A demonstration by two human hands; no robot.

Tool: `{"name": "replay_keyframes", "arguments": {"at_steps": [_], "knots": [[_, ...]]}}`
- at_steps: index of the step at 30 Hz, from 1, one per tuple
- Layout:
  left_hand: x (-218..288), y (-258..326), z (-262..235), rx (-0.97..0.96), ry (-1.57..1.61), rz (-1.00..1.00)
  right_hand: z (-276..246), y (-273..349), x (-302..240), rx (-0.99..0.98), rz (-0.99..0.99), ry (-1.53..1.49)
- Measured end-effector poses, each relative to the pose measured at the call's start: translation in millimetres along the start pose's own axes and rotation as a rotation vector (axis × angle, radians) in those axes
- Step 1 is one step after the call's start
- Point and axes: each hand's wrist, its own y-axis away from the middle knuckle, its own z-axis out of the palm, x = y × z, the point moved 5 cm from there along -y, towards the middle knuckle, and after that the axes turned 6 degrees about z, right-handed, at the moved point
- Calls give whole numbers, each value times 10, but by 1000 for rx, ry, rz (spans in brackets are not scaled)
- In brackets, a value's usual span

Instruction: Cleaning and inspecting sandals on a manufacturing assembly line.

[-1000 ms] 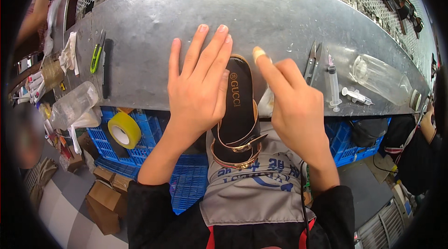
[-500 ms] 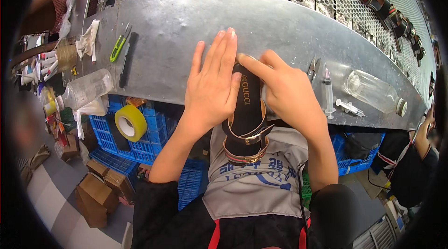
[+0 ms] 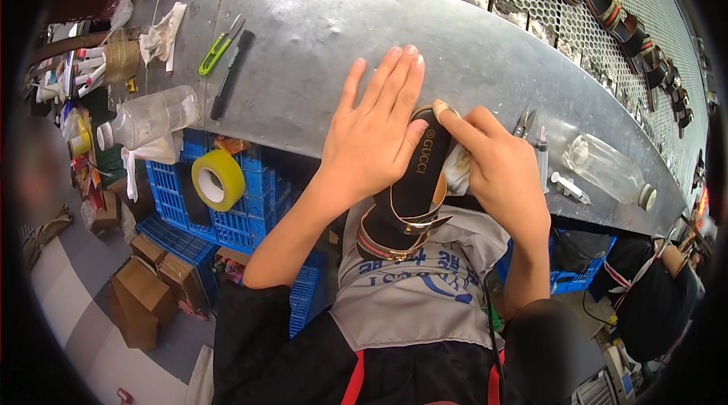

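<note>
Now the right hand (image 3: 497, 158) has its wrapped fingertip at the right of the sandal's rounded end, where half a second ago it was at the left of it; the whole view has turned a little, so the sandal (image 3: 426, 166) leans more to the right; the left thumb keeps to the insole's left edge.

Around: bare metal table (image 3: 318, 26); at left, green snips (image 3: 218, 51), a dark stick-like tool (image 3: 232, 75), a crumpled white cloth (image 3: 161, 37) and a clear bottle (image 3: 155, 115); a yellow tape roll (image 3: 232, 166) at a blue crate (image 3: 171, 193) below the edge; at right, dark snips (image 3: 525, 122), two syringes (image 3: 570, 188) and another clear bottle (image 3: 607, 166); a row of sandals (image 3: 607, 14) on the mesh beyond; the right hand partly covers a whitish wad (image 3: 457, 168) and stands just beside the nearer syringe.

Sandal lies between the hands, insole up, rounded end on the table, buckled straps over the grey apron (image 3: 402, 321); left hand (image 3: 373, 136) flat, fingers long and close, thumb touching the insole; right hand part-curled, one fingertip on the rim; cannot tell whether its hidden fingers grip anything.
</note>
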Motion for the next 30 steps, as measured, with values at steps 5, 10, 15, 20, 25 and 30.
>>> {"name": "replay_keyframes", "arguments": {"at_steps": [5,10,15,20,25,30], "knots": [[-12,19,-17,13,23,-5,107,-33,75,72,-11,-89],[18,58,-21,105,82,50,269,127,98,213,97,-261],[98,199,-26,268,138,78,462,345,135,359,75,-463],[391,646,202,349,1251,-313,524,748,160,371,45,-640],[735,898,231,323,1634,-111,310,1198,38,428,-193,-559],[907,889,159,266,1744,74,237,1537,62,383,-301,-501]]}}
